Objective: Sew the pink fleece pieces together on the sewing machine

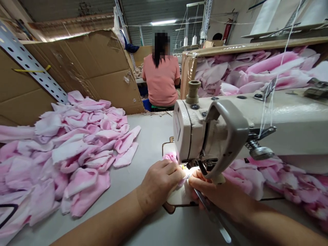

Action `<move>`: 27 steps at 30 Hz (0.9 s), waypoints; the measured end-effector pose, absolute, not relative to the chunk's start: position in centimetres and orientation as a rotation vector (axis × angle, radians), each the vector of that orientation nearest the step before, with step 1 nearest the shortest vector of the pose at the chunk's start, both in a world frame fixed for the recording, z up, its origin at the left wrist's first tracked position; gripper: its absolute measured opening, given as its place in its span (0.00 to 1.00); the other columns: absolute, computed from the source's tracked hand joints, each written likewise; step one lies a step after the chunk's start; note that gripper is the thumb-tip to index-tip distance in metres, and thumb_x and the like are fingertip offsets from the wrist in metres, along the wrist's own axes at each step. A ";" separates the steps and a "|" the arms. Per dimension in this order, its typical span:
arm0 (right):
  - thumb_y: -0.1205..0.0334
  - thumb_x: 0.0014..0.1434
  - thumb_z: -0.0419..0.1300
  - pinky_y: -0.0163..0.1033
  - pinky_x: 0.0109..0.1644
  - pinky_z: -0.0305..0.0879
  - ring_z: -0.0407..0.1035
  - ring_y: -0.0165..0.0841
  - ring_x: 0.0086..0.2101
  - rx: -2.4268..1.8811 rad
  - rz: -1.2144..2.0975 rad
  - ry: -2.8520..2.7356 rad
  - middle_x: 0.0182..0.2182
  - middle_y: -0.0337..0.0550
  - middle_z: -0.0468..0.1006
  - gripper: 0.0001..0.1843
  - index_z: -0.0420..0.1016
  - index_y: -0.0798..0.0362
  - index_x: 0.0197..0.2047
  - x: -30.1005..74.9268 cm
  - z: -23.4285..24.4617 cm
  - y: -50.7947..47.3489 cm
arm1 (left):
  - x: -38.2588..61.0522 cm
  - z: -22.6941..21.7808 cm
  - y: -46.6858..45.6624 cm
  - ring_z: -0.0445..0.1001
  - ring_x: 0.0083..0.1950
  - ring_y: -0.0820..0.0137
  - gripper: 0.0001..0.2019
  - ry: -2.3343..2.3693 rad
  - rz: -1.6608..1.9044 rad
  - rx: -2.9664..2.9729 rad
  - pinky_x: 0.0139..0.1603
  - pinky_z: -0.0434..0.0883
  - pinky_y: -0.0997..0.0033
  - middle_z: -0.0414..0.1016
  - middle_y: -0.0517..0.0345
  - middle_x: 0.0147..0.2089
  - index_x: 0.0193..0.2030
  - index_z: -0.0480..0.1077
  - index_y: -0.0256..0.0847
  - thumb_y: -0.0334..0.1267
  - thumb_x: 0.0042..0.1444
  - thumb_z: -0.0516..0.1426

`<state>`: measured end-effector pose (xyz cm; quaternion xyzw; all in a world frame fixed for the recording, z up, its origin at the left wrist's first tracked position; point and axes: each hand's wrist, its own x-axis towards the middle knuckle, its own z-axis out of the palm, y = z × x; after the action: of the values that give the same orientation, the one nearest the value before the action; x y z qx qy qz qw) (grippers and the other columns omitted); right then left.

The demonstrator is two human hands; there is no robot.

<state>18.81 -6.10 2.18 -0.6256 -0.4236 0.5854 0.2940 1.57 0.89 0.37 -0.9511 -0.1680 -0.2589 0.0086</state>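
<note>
Two bare hands meet beneath the needle end of a sewing machine (282, 119), whose head stands toward the middle of a grey bench (151, 136). Between them is a small pink-and-white cloth piece (170, 157), lying on the machine's pale base plate (180, 200), nearer the bench's far edge than the wrists are. The left hand (161, 182) has its fingers bent and closed on the cloth piece; its thumb is hidden. The right hand (217, 191) grasps a slim metal tool (225, 235), which slants toward the near edge of the bench, and its fingertips are close beside the lit end of the cloth piece; whether they also pinch it, I cannot tell.

Along the left side of the bench a heap of pink and white cloth (89, 147) spreads toward the far left corner, near a cardboard sheet (102, 68) and a holed metal post (33, 65). More cloth pieces (289, 181) lie toward the right side, partly behind the machine. Past the far edge stands a cardboard box (188, 75) filled with similar cloth, and a person in a pink shirt (161, 80) sits facing away.
</note>
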 end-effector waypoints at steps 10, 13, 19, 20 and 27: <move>0.55 0.58 0.50 0.31 0.23 0.56 0.61 0.26 0.19 -1.533 1.634 -1.221 0.19 0.37 0.69 0.15 0.66 0.52 0.23 19.9 1.3 -5.8 | 1.8 0.0 1.1 0.70 0.34 0.69 0.11 -0.600 -0.823 -2.977 0.36 0.67 0.70 0.72 0.59 0.31 0.34 0.70 0.40 0.34 0.63 0.49; 0.54 0.56 0.52 0.32 0.22 0.56 0.62 0.27 0.19 -1.648 1.631 -1.333 0.19 0.37 0.69 0.14 0.64 0.51 0.22 21.0 1.7 -5.3 | 1.9 0.0 1.1 0.70 0.35 0.69 0.10 -0.622 -0.804 -2.972 0.38 0.68 0.70 0.72 0.59 0.31 0.35 0.70 0.40 0.35 0.63 0.49; 0.61 0.50 0.58 0.35 0.27 0.58 0.64 0.32 0.23 -1.695 1.011 -1.803 0.20 0.37 0.68 0.08 0.64 0.49 0.22 23.7 0.8 -5.2 | 2.1 0.1 1.0 0.70 0.35 0.70 0.09 -0.623 -0.822 -2.957 0.39 0.70 0.71 0.71 0.60 0.30 0.34 0.71 0.40 0.33 0.63 0.51; 0.62 0.50 0.58 0.36 0.28 0.58 0.64 0.33 0.25 -1.680 0.921 -1.830 0.20 0.38 0.69 0.07 0.65 0.48 0.22 23.9 0.4 -5.3 | 2.2 0.1 1.0 0.70 0.34 0.71 0.09 -0.639 -0.791 -2.966 0.40 0.71 0.71 0.70 0.60 0.29 0.34 0.71 0.40 0.33 0.62 0.51; 0.62 0.51 0.58 0.40 0.29 0.60 0.70 0.39 0.27 -1.681 0.873 -1.856 0.20 0.42 0.72 0.05 0.71 0.46 0.24 24.4 -2.6 -6.7 | 2.3 0.4 0.7 0.70 0.35 0.71 0.07 -0.716 -0.636 -2.959 0.38 0.72 0.73 0.71 0.61 0.30 0.37 0.72 0.42 0.33 0.62 0.52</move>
<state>24.39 -6.70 -2.56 -0.6149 -0.6791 0.3194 0.2426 2.25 0.69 0.39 -0.9513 -0.2302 -0.2045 0.0156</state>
